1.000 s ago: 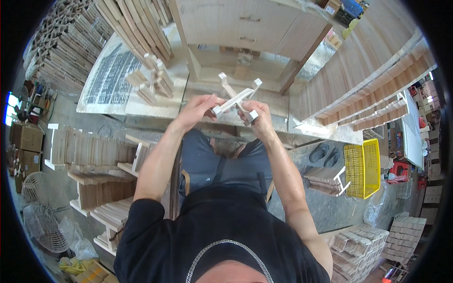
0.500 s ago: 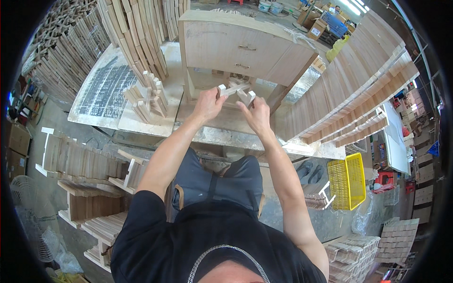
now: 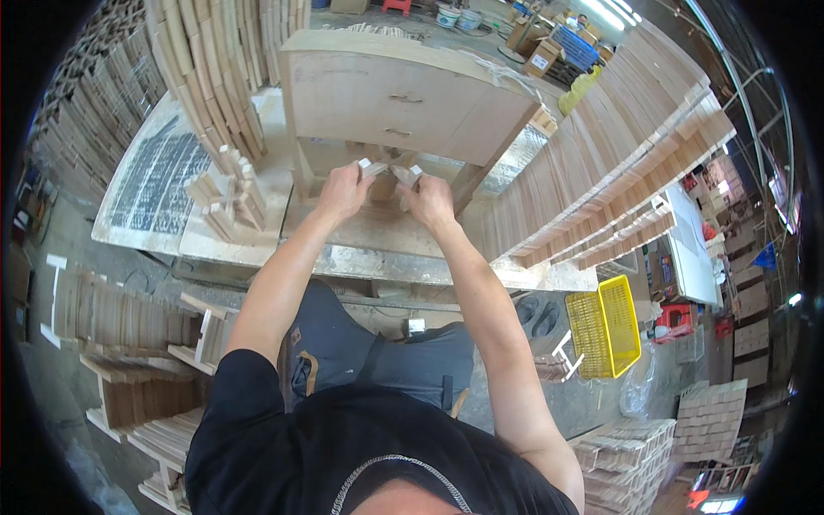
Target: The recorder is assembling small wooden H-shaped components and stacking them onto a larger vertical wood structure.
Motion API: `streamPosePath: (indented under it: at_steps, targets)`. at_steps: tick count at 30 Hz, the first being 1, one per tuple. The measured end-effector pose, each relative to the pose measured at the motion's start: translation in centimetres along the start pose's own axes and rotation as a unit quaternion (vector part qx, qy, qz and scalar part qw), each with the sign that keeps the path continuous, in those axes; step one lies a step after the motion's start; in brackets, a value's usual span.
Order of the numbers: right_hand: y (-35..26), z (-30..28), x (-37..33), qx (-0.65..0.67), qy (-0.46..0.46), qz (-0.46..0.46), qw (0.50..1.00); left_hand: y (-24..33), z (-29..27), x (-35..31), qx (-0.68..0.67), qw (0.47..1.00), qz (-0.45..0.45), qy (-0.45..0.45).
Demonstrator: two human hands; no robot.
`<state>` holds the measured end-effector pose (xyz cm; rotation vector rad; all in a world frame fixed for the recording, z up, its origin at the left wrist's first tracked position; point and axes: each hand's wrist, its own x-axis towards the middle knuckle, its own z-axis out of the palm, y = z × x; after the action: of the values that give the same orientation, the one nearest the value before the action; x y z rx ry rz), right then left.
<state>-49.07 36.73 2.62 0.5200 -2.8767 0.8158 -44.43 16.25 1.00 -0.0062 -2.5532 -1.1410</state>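
Note:
Both my hands are over the workbench, in front of a pale wooden stand (image 3: pixel 395 99) with a broad upright panel. My left hand (image 3: pixel 342 196) is closed around a short wooden piece (image 3: pixel 367 168) with a pale end. In my right hand (image 3: pixel 429 204), a similar wooden block (image 3: pixel 408 175) is gripped between thumb and fingers. The inner ends of the two pieces point toward each other below the panel's lower edge. Whether they touch is too small to tell.
Tall wooden strips (image 3: pixel 215 77) and a cluster of short wooden pieces (image 3: pixel 227 197) stand on the bench at left. A long row of stacked boards (image 3: pixel 592 146) rises at right. Further stacks (image 3: pixel 129 309) and a yellow basket (image 3: pixel 605 326) are on the floor.
The whole view has shifted, so bench and hands appear further left. The two wooden pieces, crossed or overlapping before, now look drawn apart, each still in its hand.

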Motion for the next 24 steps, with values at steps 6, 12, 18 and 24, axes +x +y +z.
streamPosePath:
  at_steps: [6, 12, 18, 24]
  targets:
    - [1.5, 1.2, 0.4, 0.033, 0.022, -0.041, 0.998, 0.1, 0.1, 0.4, 0.013, 1.000, -0.007, -0.018]
    - [0.9, 1.1, 0.1, 0.037, 0.030, -0.039, 0.998, -0.4, 0.2, 0.5, 0.019, 1.000, -0.012, -0.014]
    - [-0.4, -0.3, -0.8, 0.036, -0.010, -0.029, 0.999, -0.2, -0.4, -0.2, 0.014, 1.000, -0.003, 0.000]
    - [-1.2, -2.9, -4.9, -0.011, -0.141, -0.091, 0.986, 1.2, -3.7, -5.9, -0.042, 0.999, 0.003, -0.013]
